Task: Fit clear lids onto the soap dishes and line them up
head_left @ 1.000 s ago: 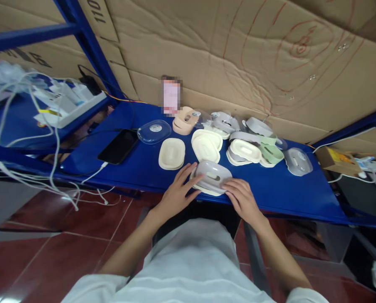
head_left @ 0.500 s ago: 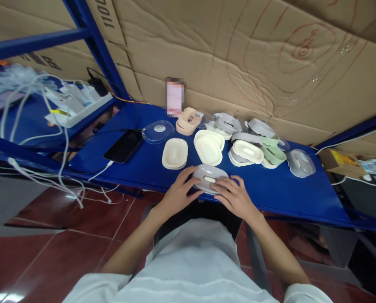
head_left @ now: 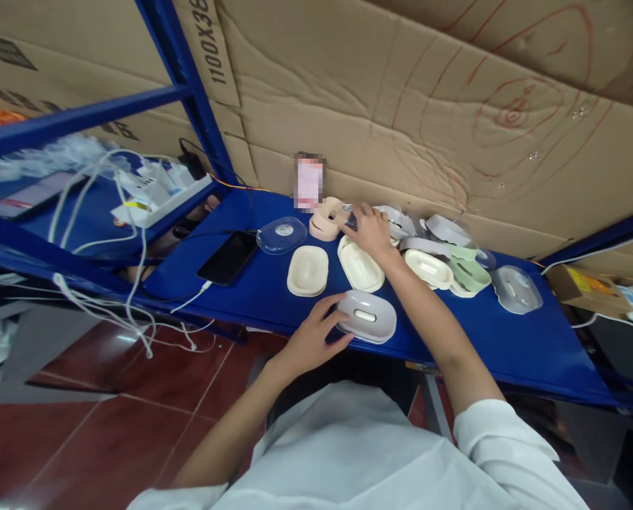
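Observation:
A grey oval soap dish (head_left: 378, 327) with a white bar-shaped slot in its middle lies at the table's front edge. My left hand (head_left: 316, 331) grips its left end, thumb below and fingers above. Farther back, my right hand (head_left: 370, 228) reaches over the cream dishes (head_left: 361, 265), its fingers bent onto a clear plastic lid (head_left: 346, 208) beside a peach dish (head_left: 324, 223). The hand partly hides that lid. To the left are a cream dish (head_left: 307, 271) and another clear lid (head_left: 281, 235) with a round sticker.
Grey, cream and green dish parts (head_left: 468, 275) are piled right of my right arm, with a clear-covered grey dish (head_left: 517, 289) beyond. A black phone (head_left: 228, 258) with a white cable lies left. Another phone (head_left: 310, 180) leans on the cardboard wall. White cables (head_left: 138, 297) hang at the left.
My right hand has left the grey soap dish and moved to the back, onto the clear lid by the peach dish. My left hand stays on the grey dish.

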Demonstrator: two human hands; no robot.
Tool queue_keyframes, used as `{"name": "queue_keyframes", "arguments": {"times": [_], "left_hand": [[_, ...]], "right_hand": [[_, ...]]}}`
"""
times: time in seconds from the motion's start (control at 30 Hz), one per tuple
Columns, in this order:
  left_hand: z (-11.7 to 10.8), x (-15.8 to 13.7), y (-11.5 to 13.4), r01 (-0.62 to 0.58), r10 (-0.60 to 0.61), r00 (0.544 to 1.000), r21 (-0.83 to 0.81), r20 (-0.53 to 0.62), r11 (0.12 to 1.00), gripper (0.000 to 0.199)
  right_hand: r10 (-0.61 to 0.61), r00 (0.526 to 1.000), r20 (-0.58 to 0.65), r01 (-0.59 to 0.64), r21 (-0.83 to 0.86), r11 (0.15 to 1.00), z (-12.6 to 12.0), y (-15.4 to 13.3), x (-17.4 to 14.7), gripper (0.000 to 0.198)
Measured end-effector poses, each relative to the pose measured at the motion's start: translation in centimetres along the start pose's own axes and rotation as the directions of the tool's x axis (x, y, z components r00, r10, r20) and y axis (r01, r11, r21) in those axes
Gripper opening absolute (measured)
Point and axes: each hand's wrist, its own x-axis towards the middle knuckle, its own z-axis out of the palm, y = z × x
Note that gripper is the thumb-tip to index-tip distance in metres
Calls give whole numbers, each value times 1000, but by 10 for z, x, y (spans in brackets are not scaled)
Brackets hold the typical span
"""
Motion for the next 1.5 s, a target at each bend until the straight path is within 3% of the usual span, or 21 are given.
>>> {"name": "queue_keyframes", "arguments": {"times": [0.1, 0.2, 0.3, 0.4, 0.5, 0.7, 0.93, 1.13, 1.3, 1.4, 1.5], "left_hand": [[1, -1, -2, 9, -9, 1000, -4, -25, 1000, 15], [3, -2, -6, 32, -33, 998, -28, -50, 999, 22], [5, -2, -9, 103, -111, 990, -94, -84, 990, 52], [6, -1, -11, 161, -172, 982, -140, -74, 977, 76], [2, 0, -11, 159, -162, 986, -113, -24, 981, 76], [-5, 1, -12, 129, -127, 992, -88, 19, 988, 69], [-6, -1, -16, 150, -145, 987, -92, 66, 984, 70], [-7, -3, -11, 166, -160, 986, -138, 49, 977, 67], [-9, -2, -6, 151, -150, 989, -115, 15, 982, 46], [-9, -1, -5, 143, -143, 990, -77, 11, 987, 37], [-8, 0, -5, 130, -130, 992, -60, 5, 990, 32]], "right_hand": [[-35, 992, -123, 53, 142, 988, -7, 15, -32, 62], [-137, 969, -207, 201, 332, 922, -18, 39, -103, 64], [-287, 953, -98, 299, 450, 842, -23, 54, -186, 67], [-336, 942, 10, 283, 514, 809, -20, 55, -241, 67], [-383, 923, 30, 323, 479, 816, -14, 49, -254, 66], [-453, 891, -39, 434, 366, 823, -10, 38, -237, 61], [-493, 869, -48, 485, 282, 828, -4, 37, -241, 61], [-344, 936, -69, 350, 243, 905, -10, 48, -279, 70], [-86, 986, -145, 106, 133, 985, -31, 98, -342, 71], [141, 965, -220, -136, 39, 990, -41, 143, -369, 62], [345, 878, -333, -383, -52, 922, -43, 187, -380, 65]]}}
